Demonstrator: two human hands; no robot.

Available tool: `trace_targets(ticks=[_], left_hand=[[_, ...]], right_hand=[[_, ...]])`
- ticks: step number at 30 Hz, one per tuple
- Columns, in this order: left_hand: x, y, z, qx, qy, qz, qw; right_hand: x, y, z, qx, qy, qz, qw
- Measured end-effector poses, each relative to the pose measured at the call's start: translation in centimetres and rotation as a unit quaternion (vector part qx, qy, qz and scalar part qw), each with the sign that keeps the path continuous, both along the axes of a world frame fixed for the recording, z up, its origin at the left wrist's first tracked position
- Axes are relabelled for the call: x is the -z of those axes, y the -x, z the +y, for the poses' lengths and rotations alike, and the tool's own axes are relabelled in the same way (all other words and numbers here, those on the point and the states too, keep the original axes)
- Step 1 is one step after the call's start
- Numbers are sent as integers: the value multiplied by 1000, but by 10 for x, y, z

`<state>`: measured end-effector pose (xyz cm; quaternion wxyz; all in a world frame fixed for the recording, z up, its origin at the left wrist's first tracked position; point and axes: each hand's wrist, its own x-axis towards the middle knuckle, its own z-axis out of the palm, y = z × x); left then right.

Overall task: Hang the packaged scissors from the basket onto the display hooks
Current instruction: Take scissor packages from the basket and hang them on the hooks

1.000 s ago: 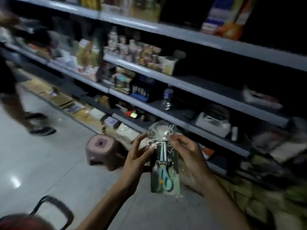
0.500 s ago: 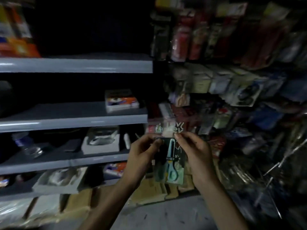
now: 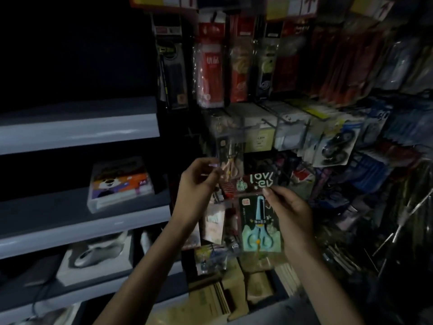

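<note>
Dim shop wall of display hooks (image 3: 418,204): left hand (image 3: 199,184) pinches a pink scissors pack (image 3: 230,160) raised, right hand (image 3: 290,212) pinches a teal scissors pack (image 3: 260,221) lower; neither apparently hung yet.

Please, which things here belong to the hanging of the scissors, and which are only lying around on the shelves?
For the job:
- blue scissors pack, pinched by the right hand
- pink scissors pack, held by the left hand
- bare hooks on the right

Just lying about:
- cartoon box and white box on the grey shelves
- red packs hanging above
</note>
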<state>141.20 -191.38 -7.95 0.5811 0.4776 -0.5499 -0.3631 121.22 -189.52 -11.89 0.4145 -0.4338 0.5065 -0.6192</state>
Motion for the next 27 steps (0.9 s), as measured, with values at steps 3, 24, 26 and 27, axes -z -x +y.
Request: trace_targets(ticks=[3, 24, 26, 27], left_hand=[[-11, 11, -33, 0, -19, -1, 1000], [-56, 51, -37, -62, 43, 34, 997], [-54, 52, -34, -64, 45, 23, 997], [-53, 52, -32, -64, 46, 17, 997]], right_hand=[[5, 3, -32, 15, 9, 6, 1000], [-21, -3, -142, -155, 97, -44, 982], [-22, -6, -148, -160, 103, -51, 980], [-23, -8, -150, -160, 105, -50, 980]])
